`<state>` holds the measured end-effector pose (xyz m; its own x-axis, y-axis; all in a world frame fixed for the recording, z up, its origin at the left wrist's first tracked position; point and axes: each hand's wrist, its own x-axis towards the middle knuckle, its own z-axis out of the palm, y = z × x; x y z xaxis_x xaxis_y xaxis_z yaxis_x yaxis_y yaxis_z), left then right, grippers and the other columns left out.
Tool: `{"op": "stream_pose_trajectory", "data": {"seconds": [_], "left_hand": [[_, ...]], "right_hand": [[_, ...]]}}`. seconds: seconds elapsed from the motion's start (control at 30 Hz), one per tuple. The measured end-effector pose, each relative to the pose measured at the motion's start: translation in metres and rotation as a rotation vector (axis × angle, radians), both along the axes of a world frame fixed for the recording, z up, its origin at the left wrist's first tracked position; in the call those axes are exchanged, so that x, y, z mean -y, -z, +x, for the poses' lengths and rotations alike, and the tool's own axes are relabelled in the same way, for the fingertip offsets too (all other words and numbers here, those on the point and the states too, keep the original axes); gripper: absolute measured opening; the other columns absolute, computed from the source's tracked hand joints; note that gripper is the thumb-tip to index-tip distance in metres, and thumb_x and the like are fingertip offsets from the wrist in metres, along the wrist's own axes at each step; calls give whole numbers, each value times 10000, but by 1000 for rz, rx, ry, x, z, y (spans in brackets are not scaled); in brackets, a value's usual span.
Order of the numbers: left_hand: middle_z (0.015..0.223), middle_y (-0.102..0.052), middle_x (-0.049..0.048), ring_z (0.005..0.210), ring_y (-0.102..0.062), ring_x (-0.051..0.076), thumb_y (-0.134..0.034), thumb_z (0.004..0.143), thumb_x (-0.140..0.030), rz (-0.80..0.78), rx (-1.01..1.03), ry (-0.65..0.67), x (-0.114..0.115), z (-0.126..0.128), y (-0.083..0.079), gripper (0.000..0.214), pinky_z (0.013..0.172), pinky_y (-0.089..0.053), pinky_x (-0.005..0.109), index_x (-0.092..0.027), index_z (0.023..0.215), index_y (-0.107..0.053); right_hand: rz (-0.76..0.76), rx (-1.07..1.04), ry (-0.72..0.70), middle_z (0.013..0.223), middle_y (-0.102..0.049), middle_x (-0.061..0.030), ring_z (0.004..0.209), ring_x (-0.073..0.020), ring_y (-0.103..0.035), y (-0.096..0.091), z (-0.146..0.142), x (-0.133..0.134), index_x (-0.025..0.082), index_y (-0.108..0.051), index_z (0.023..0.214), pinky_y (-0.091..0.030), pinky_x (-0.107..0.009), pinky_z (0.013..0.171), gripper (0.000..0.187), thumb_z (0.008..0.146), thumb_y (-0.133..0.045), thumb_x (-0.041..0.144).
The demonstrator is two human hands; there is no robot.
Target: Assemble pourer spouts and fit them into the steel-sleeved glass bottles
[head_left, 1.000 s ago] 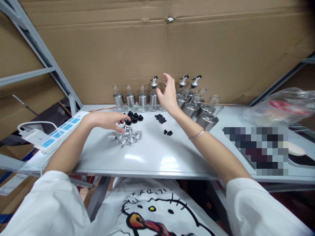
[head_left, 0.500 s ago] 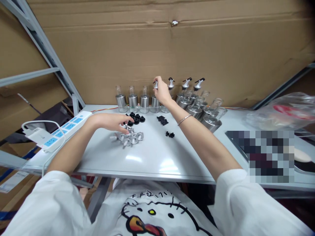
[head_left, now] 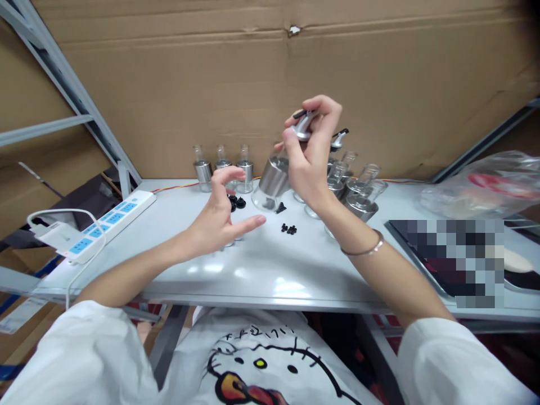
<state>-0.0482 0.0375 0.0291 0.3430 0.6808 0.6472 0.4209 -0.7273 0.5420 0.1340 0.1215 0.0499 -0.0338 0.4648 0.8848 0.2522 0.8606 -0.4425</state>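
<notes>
My right hand (head_left: 314,154) is closed round the top of an oil bottle (head_left: 273,181) with a glass base and a steel sleeve, lifted and tilted above the table. A silver pourer (head_left: 304,128) with a black flap sits at its neck, between my fingers. My left hand (head_left: 219,216), thumb and fingers spread, is just left of the bottle's base, apart from it and holding nothing. Below and behind it, black stoppers (head_left: 239,202) lie on the table; the silver pourer parts there are mostly hidden by the hand. Small black pieces (head_left: 289,229) lie in the middle.
Several bottles stand along the cardboard wall (head_left: 169,90), among them a left bottle (head_left: 203,170) and a right bottle (head_left: 361,199). A power strip (head_left: 112,225) lies at left, a plastic bag (head_left: 485,185) at right, beside a blurred-out dark item (head_left: 442,259).
My right hand has lifted a bottle with its pourer from the back row and brought it nearer, tilted. My left hand has moved right, away from the silver parts, towards the bottle's base.
</notes>
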Motion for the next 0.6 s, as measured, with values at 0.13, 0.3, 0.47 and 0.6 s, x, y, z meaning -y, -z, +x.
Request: {"op": "stream_pose_trajectory", "data": {"seconds": [0.13,0.3,0.47,0.6], "left_hand": [[1368,-339,105,1284,-422,261,-767,679,-462,-294,278,246,1,21,39,820,987,-443,436,-324,1269,-214],[1348,-435,108,1273,-458,297,-826,605,-353,-621,300,403,21,34,68,837,1057,-402,473,-254,1268,-324],[1180,-582,111,1185,-536,321,-833,564,-327,-664,151,562,24,36,72,740,1037,-434,476,-161,1188,-473],[1105,-618,62,1210,-530,291,-816,555,-348,-711,43,660,20,34,70,609,1032,-450,427,-166,1078,-563]], "right_hand": [[-40,-52,-230,1113,-513,-54,984,-192,-574,14,-3,49,355,-330,1236,-541,-370,775,348,932,-495,392],[-102,-32,-452,983,-504,-35,893,-180,-580,34,-6,86,297,-338,1092,-545,-394,743,270,909,-531,342],[7,19,-592,979,-513,-21,765,-143,-599,45,-12,99,295,-265,994,-564,-359,626,231,911,-472,234],[-58,-47,-664,1012,-558,-25,749,-144,-627,46,-14,105,292,-238,943,-577,-340,572,291,892,-518,234]]}}
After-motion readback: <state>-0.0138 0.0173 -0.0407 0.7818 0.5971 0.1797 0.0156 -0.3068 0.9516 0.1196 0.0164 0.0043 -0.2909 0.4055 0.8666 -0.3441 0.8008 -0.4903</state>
